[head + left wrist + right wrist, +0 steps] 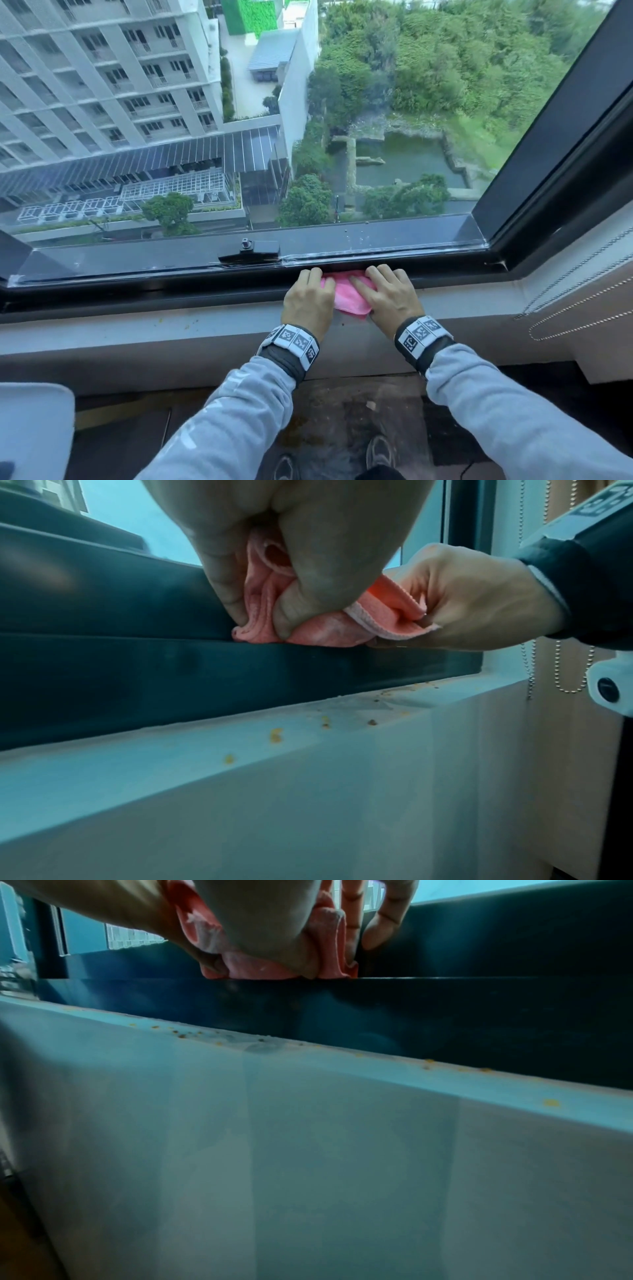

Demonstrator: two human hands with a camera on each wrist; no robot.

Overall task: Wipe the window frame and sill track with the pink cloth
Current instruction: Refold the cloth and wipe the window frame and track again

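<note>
The pink cloth [346, 296] lies bunched on the black sill track [171, 282] of the window frame, right of the middle. My left hand [317, 279] holds its left part. In the left wrist view the thumb and fingers [236, 610] pinch folds of the cloth [329, 631] against the dark rail [137, 669]. My right hand [376, 277] covers the cloth's right part and grips its hemmed edge [394, 626]. In the right wrist view the cloth [260, 968] sits on top of the rail [445, 1010]. Both hands' fingertips reach into the track groove.
A black window latch [255, 251] sits on the sash left of my hands. The white ledge [137, 325] below the track carries yellow crumbs [276, 734]. The frame's right upright [565, 137] and a bead chain [565, 308] are to the right. My shoes [380, 452] stand on the floor.
</note>
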